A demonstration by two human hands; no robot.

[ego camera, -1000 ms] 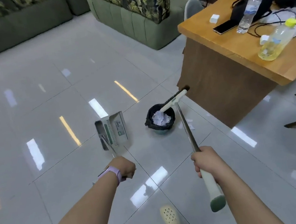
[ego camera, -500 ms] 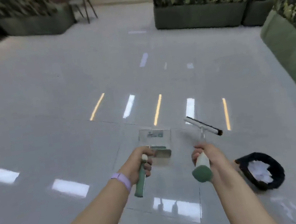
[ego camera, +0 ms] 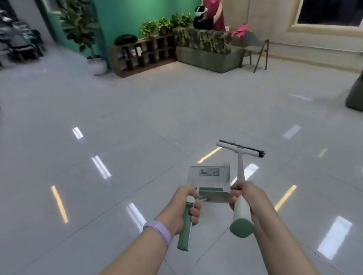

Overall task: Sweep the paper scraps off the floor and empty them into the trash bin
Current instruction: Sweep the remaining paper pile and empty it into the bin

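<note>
A: What's in hand right now?

B: The left hand [ego camera: 182,208] has its fingers [ego camera: 194,215] wrapped tight round the dustpan [ego camera: 211,181] handle. The right hand [ego camera: 245,198] is closed round the broom [ego camera: 240,170] handle, just above its green end cap.

A: And the pan relative to the broom?

B: Just left of the broom shaft, tilted up off the floor [ego camera: 125,122]; the broom head sits beyond the pan and a little to its right, also lifted.

A: Any scraps or the bin near the pan?

B: None that I can see. The floor around the pan looks bare and glossy, and no bin is in view. Whether anything lies inside the pan I can't tell; its face is blurred.

A: So what's the step?

B: My guess is scanning for leftover scraps, or carrying the tools off with the sweeping done.

A: How to do it well?

B: Keep the pan's mouth tipped upward so nothing slides out. Look over the floor slowly, since white paper hides in those bright reflections near the pan. If a scrap turns up, set the pan's lip flat on the floor and draw the broom toward it in short strokes
</note>
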